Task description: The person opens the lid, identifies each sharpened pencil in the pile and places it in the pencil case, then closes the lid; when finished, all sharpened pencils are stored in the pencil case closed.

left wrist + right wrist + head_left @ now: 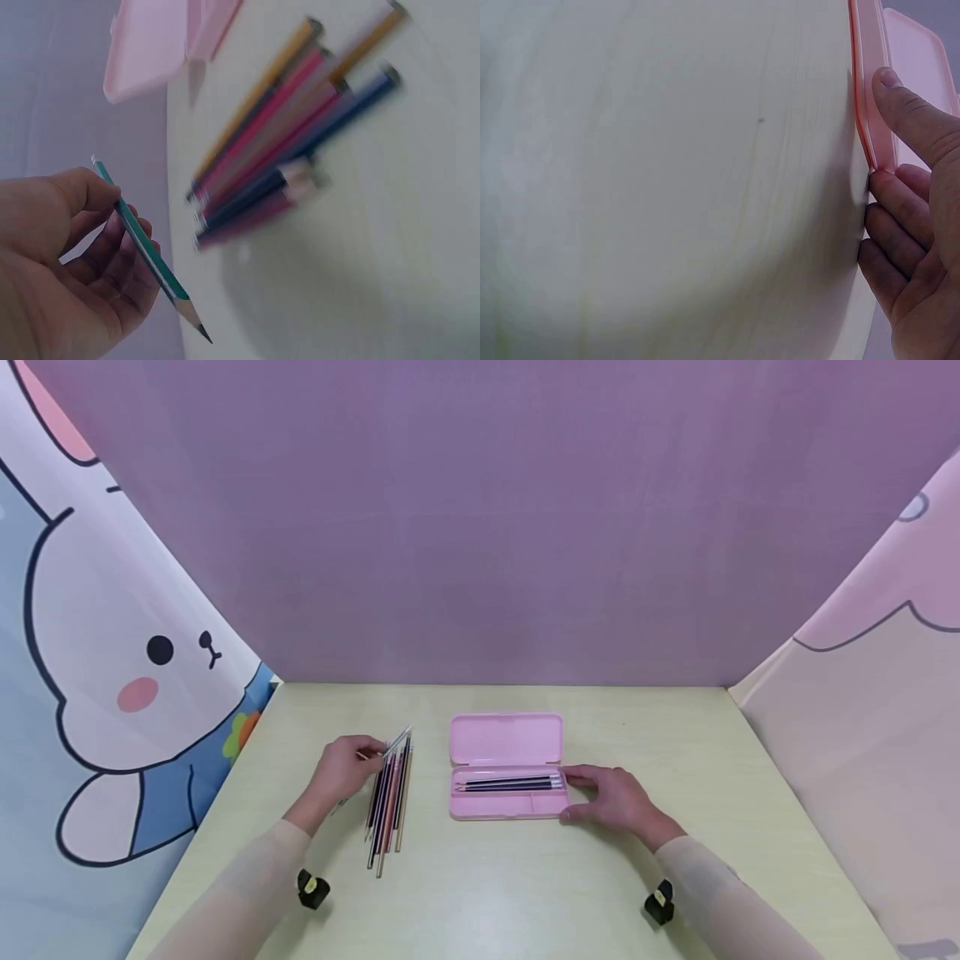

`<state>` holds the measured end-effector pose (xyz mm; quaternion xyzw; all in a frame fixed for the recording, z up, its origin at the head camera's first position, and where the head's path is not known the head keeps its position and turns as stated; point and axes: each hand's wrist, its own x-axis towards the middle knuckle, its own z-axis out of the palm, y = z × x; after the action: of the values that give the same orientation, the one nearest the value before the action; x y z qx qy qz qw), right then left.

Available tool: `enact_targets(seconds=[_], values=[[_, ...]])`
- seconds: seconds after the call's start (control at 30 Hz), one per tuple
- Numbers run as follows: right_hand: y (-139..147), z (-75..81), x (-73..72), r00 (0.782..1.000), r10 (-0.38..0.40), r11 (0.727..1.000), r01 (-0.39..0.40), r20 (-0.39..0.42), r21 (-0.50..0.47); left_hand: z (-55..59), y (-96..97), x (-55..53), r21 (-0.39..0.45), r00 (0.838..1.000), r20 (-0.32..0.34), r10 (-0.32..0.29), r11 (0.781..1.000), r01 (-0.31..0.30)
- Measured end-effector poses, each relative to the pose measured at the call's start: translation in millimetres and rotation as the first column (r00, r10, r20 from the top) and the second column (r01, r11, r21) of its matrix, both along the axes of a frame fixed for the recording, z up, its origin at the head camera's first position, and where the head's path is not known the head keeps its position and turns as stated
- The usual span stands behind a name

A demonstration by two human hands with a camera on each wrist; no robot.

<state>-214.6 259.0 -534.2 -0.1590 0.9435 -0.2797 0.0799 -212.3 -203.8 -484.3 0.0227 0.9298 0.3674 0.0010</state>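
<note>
My left hand (347, 772) pinches a green pencil (148, 251) between thumb and fingers, its sharpened dark tip pointing down in the left wrist view. The hand is beside a bundle of loose pencils (390, 810) on the table. To the right lies a pink pencil case (468, 808) with its lid (506, 739) folded back. Several dark pencils (506, 785) lie lengthwise in the case's rear compartment. My right hand (611, 797) holds the case's right end, thumb at the front corner and fingers behind. In the right wrist view the thumb (911, 112) rests against the case wall.
The pale wood-grain table (517, 893) meets a purple backdrop (495, 527) at its far edge. Cartoon-printed cloth (135, 693) stands on the left, and another printed cloth (862, 735) on the right. A small front divider (532, 802) splits part of the case.
</note>
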Motion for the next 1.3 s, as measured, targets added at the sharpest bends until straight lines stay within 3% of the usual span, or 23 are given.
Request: enact_targets(seconds=[0.17,0.33,0.47,0.7,0.9,1.0,1.13,1.3], values=[[2,0.4,-0.6,1.000,-0.001,1.000,0.001,-0.002,-0.004,7.6,38.1,-9.9,0.012,0.995,0.015,-0.104,0.995,0.104],[3,1.8,-1.4,1.000,0.005,1.000,-0.005,-0.016,0.006,13.1,75.5,-20.2,-0.027,0.976,0.002,-0.218,0.976,0.218],[4,2.2,-1.3,1.000,0.008,1.000,-0.008,-0.019,0.007,9.7,101.1,-28.2,-0.031,0.959,0.012,-0.282,0.959,0.282],[6,2.0,-1.0,1.000,-0.008,1.000,0.008,-0.009,0.005,-4.2,136.7,-39.5,0.090,0.934,0.061,-0.352,0.934,0.346],[6,0.8,0.0,1.000,-0.021,1.000,0.021,0.001,-0.007,-18.8,161.1,-44.9,-0.035,0.910,0.000,-0.415,0.909,0.414],[5,-0.3,0.2,1.000,-0.020,1.000,0.020,0.003,-0.010,-24.1,170.6,-44.7,-0.079,0.901,0.002,-0.434,0.898,0.433],[4,-0.6,0.0,1.000,-0.016,1.000,0.016,0.003,-0.012,-28.0,179.7,-41.6,-0.143,0.896,0.007,-0.444,0.886,0.441],[1,-1.1,-0.3,1.000,-0.017,1.000,0.017,0.022,-0.020,-32.0,188.8,-37.1,-0.289,0.883,-0.055,-0.467,0.854,0.433]])
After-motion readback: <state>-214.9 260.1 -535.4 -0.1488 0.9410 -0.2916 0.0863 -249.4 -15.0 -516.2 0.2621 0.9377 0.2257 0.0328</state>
